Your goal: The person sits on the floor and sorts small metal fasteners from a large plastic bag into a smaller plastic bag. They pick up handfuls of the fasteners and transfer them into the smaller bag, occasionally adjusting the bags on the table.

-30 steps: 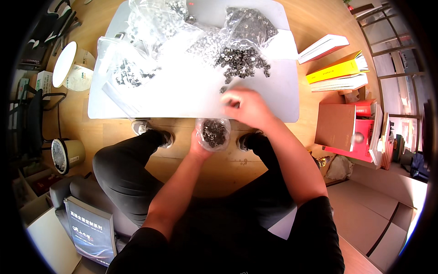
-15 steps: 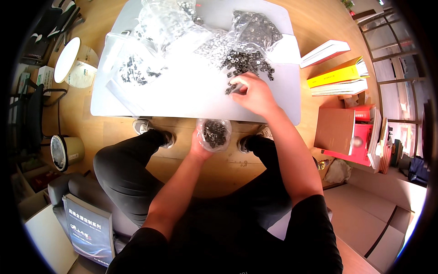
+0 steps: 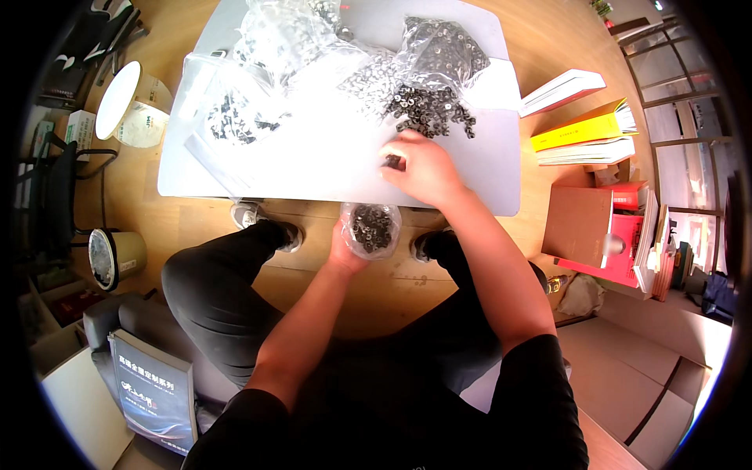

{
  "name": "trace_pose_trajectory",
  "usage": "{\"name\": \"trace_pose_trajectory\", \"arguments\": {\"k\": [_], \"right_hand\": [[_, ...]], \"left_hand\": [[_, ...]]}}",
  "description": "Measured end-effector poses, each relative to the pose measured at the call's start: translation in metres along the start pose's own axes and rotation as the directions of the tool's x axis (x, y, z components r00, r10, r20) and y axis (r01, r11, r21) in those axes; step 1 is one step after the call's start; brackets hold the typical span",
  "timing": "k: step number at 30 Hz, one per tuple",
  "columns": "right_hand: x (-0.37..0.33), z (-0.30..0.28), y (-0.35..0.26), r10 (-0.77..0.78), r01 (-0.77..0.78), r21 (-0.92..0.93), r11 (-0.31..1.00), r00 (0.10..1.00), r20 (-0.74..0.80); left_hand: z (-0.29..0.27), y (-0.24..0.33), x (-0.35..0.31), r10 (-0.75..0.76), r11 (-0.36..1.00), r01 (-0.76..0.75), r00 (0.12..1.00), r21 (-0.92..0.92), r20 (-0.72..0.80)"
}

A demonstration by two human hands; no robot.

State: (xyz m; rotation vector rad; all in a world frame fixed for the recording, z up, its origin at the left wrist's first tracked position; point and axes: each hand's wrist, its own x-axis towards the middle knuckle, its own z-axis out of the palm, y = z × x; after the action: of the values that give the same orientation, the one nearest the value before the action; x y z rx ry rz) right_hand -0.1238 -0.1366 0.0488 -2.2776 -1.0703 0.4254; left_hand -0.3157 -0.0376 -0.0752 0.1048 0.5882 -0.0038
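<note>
My left hand (image 3: 342, 252) is wrapped round a clear plastic bag (image 3: 392, 240), held open in front of the table edge. Small dark metal pieces (image 3: 370, 225) like nuts or clips fill its middle. Over the near part of the white table (image 3: 313, 172), my right hand (image 3: 427, 166) is curled with fingers pinched; a few dark pieces (image 3: 394, 161) show between them. Just beyond it lies a loose pile of dark pieces (image 3: 431, 111), spilling from beneath a clear bag of similar pieces (image 3: 442, 48). Paler, shiny pieces (image 3: 366, 78) spread to its left under glare.
A large clear bag (image 3: 286, 39) and another with small parts (image 3: 235, 113) occupy the table's left. Binders and books, one a yellow book (image 3: 580, 130), stand at the right beside a brown box (image 3: 576, 223). A bucket (image 3: 117, 258) and black chair (image 3: 59, 180) are at left.
My right hand has drawn back from the dark pile, toward the near table edge, with a few pieces in its fingers. My left hand and the bag have hardly moved.
</note>
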Motion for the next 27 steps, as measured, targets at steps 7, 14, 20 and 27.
{"name": "trace_pose_trajectory", "arguments": {"k": [7, 14, 20, 27], "right_hand": [[-0.025, -0.006, -0.035, -0.191, 0.034, 0.334, 0.942, 0.872, 0.45], [-0.009, -0.049, 0.033, 0.101, -0.11, -0.042, 0.993, 0.979, -0.176], [-0.007, -0.046, 0.053, 0.142, -0.185, -0.116, 0.976, 0.94, -0.311], [-0.002, -0.04, 0.05, 0.198, -0.212, -0.032, 0.977, 0.95, -0.241]], "left_hand": [[-0.005, 0.001, 0.003, -0.016, 0.994, 0.019, 1.0, -0.107, 0.021], [-0.008, -0.001, 0.007, 0.003, 0.994, 0.001, 0.999, -0.11, 0.042], [-0.007, -0.001, 0.007, -0.023, 0.993, 0.026, 0.999, -0.112, 0.034], [-0.008, 0.0, 0.007, -0.018, 0.996, 0.019, 1.0, -0.082, 0.006]]}}
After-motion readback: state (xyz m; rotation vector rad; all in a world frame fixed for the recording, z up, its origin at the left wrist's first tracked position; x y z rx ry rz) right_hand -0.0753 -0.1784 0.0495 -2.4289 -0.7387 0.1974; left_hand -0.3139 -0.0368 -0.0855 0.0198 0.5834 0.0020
